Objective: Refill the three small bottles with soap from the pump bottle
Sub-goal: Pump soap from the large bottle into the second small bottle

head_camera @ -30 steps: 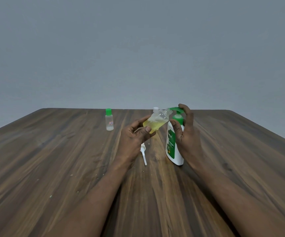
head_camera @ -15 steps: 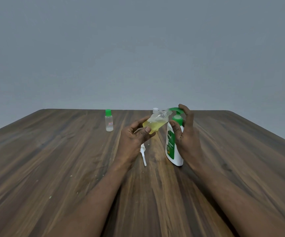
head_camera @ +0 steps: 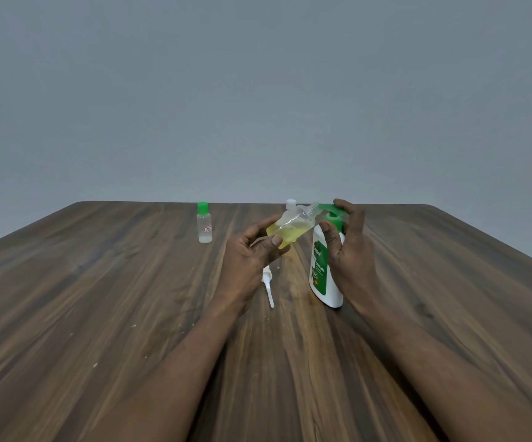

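Note:
My left hand point(head_camera: 252, 256) holds a clear small bottle point(head_camera: 292, 229) tilted, its open neck against the green spout of the pump bottle point(head_camera: 323, 269). Yellow soap fills about half of that small bottle. My right hand point(head_camera: 351, 247) wraps the white pump bottle, with fingers on top of its green pump head. A second small bottle point(head_camera: 204, 223) with a green cap stands upright at the far left. A white-capped bottle top point(head_camera: 291, 204) peeks out behind the held bottle; the rest of it is hidden.
A white spray-pump cap with its dip tube point(head_camera: 268, 287) lies on the wooden table point(head_camera: 98, 298) between my hands. The table's far edge runs just behind the bottles, with a plain grey wall beyond.
Almost nothing has moved. Both hands keep their grip, and the small bottle stays tilted at the pump spout.

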The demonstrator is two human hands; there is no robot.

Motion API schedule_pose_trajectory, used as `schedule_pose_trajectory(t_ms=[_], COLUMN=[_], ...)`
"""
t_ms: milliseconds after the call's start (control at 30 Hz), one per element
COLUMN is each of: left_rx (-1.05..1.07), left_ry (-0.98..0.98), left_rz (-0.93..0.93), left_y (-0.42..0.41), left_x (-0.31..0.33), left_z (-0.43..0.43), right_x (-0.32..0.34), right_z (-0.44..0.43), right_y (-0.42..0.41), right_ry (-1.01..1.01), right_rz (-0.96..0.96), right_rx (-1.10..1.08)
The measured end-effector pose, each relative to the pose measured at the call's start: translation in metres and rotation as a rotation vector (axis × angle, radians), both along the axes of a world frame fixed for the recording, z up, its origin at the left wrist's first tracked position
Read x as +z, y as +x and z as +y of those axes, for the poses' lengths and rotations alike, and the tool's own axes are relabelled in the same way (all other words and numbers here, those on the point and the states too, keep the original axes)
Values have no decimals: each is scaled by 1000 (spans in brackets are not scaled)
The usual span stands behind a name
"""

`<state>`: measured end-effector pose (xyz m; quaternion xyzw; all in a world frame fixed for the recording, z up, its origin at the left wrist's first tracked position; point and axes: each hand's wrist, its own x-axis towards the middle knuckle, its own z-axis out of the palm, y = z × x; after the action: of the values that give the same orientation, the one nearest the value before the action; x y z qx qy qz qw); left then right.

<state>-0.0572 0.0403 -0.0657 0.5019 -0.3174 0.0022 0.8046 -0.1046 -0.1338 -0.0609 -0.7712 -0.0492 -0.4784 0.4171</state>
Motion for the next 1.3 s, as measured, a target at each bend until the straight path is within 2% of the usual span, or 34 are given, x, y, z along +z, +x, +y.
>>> schedule_pose_trajectory(t_ms=[267,667,933,1300], left_rx=[-17,-11,-3,8], left_ry=[-21,-8,-26,-3], left_rz=[12,8,9,-9], left_y=[1,1,0,0], left_x=[1,-1,0,0], left_z=[-2,-2,-3,-1], right_x=[1,-1,1,0], right_z=[1,-2,0,-1], right_y=[-2,2,-2,1], right_ry=[-17,-25,-11,-12], right_rz=[3,2,4,5], right_rx=[57,-8,52,9])
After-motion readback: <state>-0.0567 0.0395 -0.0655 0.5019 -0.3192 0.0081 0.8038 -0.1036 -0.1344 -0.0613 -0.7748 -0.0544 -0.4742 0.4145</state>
